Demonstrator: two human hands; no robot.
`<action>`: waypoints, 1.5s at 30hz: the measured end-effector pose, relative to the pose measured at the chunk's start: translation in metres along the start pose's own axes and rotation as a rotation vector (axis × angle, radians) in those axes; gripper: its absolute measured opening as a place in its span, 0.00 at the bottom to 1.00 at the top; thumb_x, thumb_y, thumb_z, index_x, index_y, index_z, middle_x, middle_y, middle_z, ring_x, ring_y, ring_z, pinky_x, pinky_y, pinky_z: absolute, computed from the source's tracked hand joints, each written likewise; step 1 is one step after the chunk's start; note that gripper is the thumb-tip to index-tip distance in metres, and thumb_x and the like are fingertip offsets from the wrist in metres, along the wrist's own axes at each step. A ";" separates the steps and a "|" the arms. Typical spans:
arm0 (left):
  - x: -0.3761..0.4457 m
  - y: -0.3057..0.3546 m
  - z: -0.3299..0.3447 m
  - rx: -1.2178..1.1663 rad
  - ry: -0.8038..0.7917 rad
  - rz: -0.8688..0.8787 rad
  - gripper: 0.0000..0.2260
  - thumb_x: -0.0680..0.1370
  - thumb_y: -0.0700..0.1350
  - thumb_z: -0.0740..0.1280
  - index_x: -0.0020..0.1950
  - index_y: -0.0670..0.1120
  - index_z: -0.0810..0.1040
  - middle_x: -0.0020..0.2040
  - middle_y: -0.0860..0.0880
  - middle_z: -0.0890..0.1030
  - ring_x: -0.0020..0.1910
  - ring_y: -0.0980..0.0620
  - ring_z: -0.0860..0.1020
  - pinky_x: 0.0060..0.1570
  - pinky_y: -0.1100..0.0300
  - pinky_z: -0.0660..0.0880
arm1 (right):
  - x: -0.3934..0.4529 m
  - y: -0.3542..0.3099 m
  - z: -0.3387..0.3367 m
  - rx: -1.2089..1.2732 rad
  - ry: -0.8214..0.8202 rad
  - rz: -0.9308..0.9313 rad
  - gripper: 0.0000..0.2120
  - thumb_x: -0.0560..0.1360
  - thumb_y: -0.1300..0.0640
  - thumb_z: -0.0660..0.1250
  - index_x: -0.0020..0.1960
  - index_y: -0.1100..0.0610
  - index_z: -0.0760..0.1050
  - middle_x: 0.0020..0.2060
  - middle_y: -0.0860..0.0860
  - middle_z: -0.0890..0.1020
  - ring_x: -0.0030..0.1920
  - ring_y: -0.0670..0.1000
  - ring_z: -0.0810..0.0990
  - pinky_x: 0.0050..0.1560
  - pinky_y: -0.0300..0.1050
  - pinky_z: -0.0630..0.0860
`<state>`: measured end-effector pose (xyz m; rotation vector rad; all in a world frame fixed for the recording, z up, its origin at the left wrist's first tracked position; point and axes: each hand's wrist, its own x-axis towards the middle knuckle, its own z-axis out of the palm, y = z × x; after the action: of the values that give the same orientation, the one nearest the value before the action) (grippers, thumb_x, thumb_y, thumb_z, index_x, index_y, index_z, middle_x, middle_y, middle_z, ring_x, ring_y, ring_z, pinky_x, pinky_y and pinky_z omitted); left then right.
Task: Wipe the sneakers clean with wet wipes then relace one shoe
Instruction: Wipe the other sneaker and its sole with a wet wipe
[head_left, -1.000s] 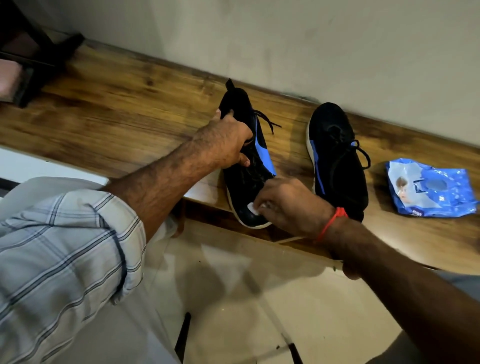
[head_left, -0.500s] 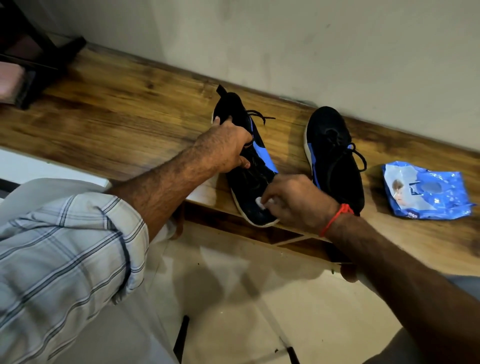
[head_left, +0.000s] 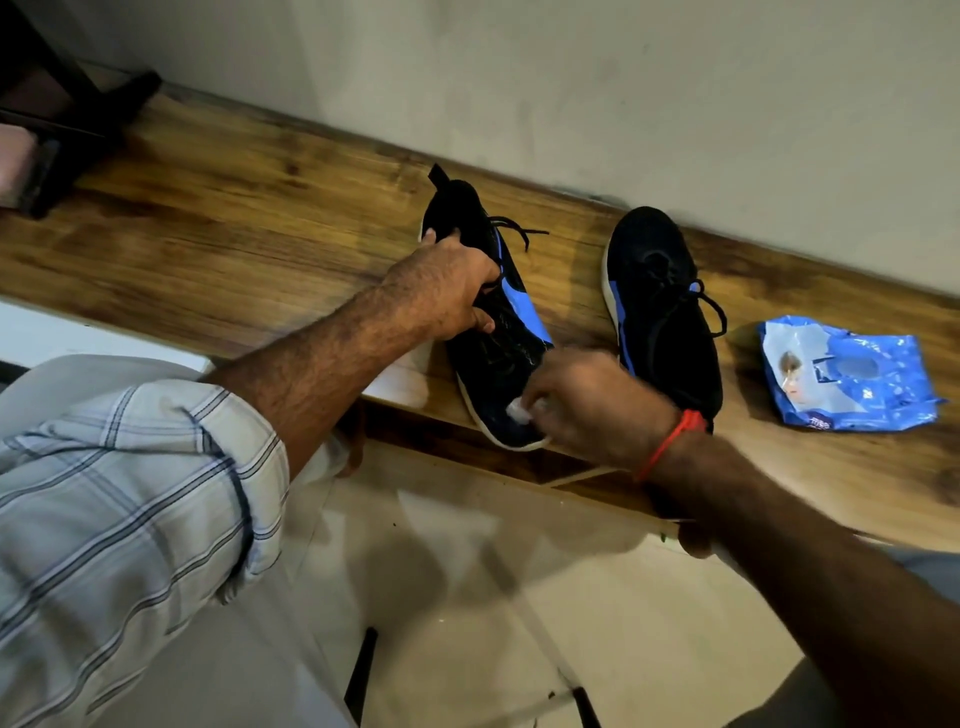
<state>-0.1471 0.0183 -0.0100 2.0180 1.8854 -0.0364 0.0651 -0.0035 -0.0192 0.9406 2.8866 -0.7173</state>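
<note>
Wipe (head_left: 521, 412) nearer toe (slightly).

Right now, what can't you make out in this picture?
- Right hand, head view: motion-blurred; its fingers cover most of the wipe.
- Left shoe: the left hand hides part of its collar and laces.
- Pack: print too small to read.
- Dark object, top left: cut off by the edge, unidentifiable.
</note>
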 end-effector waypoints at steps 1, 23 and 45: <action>0.000 -0.001 0.000 -0.007 0.000 -0.002 0.18 0.76 0.52 0.75 0.61 0.44 0.79 0.62 0.42 0.78 0.69 0.43 0.70 0.79 0.42 0.51 | -0.001 0.010 -0.006 -0.014 0.042 0.062 0.07 0.78 0.55 0.67 0.48 0.56 0.83 0.45 0.52 0.81 0.47 0.52 0.79 0.51 0.51 0.78; -0.001 0.002 0.000 -0.011 -0.045 -0.022 0.22 0.78 0.53 0.72 0.70 0.48 0.74 0.79 0.35 0.59 0.80 0.36 0.52 0.79 0.45 0.50 | 0.021 -0.029 0.025 -0.012 -0.009 -0.096 0.08 0.78 0.59 0.66 0.50 0.60 0.82 0.50 0.56 0.77 0.50 0.57 0.77 0.48 0.56 0.78; 0.006 -0.006 0.002 -0.014 -0.078 0.001 0.20 0.78 0.52 0.73 0.67 0.49 0.75 0.82 0.36 0.53 0.81 0.35 0.48 0.78 0.45 0.50 | 0.007 -0.026 0.000 -0.035 -0.303 -0.191 0.05 0.75 0.61 0.70 0.47 0.56 0.84 0.46 0.52 0.81 0.47 0.52 0.80 0.50 0.45 0.75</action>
<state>-0.1515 0.0237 -0.0151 1.9791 1.8318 -0.1000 0.0447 -0.0175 -0.0094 0.5040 2.7296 -0.7439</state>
